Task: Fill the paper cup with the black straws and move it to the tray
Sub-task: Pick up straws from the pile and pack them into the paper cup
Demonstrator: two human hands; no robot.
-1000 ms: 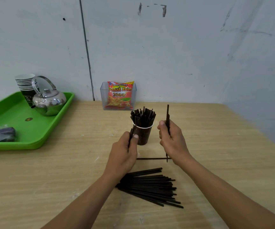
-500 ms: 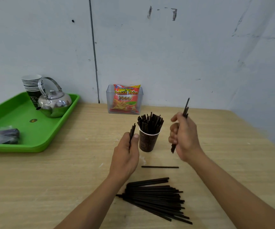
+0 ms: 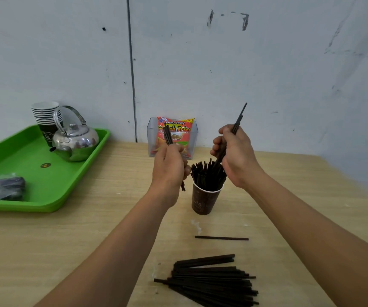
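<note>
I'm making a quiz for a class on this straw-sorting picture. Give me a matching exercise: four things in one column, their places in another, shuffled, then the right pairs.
Things:
1. kettle
2. snack packet
3. single straw
4. paper cup

Places:
A. lying alone on the table, between cup and straw pile
B. on the green tray
C. standing on the table, packed with straws
D. in a clear holder by the wall

Pairs: 1-B, 2-D, 3-A, 4-C

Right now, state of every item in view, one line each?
paper cup: upright on table, packed with straws, not on tray
left hand: grip shut on a few straws
right hand: grip shut on straws, lower ends at the cup
straw pile: flat on table
single straw: flat, apart
green tray: holds kettle, cup stack
</note>
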